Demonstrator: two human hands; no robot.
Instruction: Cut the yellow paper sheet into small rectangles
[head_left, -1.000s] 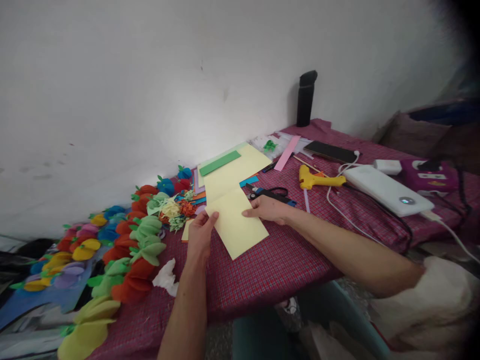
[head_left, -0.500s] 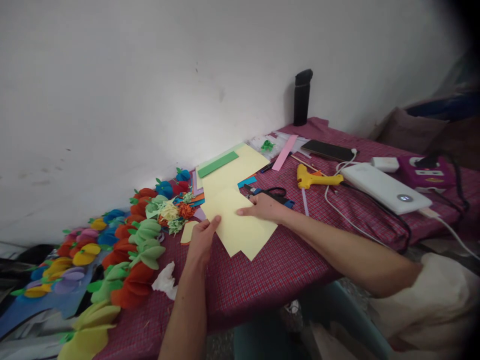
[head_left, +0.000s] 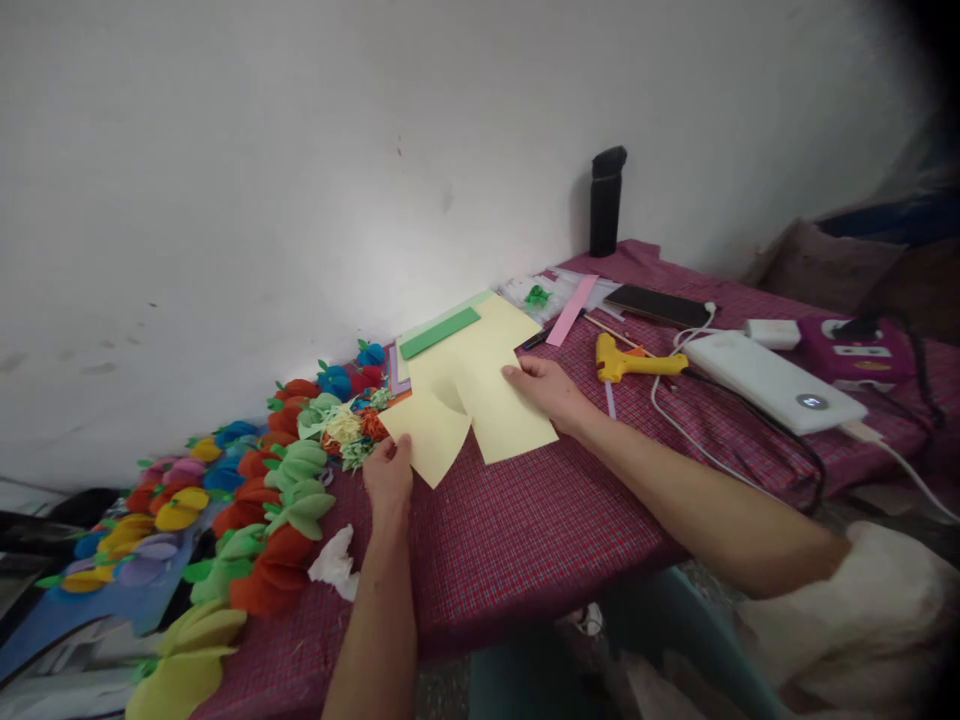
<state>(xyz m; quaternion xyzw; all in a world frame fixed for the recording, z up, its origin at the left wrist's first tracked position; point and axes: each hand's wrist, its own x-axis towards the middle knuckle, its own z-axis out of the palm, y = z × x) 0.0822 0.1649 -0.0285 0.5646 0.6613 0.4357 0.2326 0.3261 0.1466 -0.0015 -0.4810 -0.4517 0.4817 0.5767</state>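
My left hand (head_left: pixel 390 475) pinches the lower left edge of a pale yellow paper piece (head_left: pixel 433 440), which bends slightly. My right hand (head_left: pixel 551 390) grips the right edge of a second pale yellow paper piece (head_left: pixel 510 425). The two pieces nearly meet at their inner edges, over the tablecloth. Behind them lies a larger pale yellow sheet (head_left: pixel 502 320) with a green paper strip (head_left: pixel 441 333) on top. The scissors are hidden now, beneath the right-hand paper.
Colourful paper pumpkin-like shapes (head_left: pixel 296 462) crowd the left side, near a crumpled white tissue (head_left: pixel 336 562). To the right lie a yellow glue gun (head_left: pixel 637 360), a white power bank (head_left: pixel 780 380), cables, a phone (head_left: pixel 660 304) and a purple power socket (head_left: pixel 855 350). A black bottle (head_left: pixel 605 205) stands behind.
The overlapping yellow papers have come apart. My left hand has shifted slightly left and down with one piece; my right hand has moved right and up with the other, covering the scissors.
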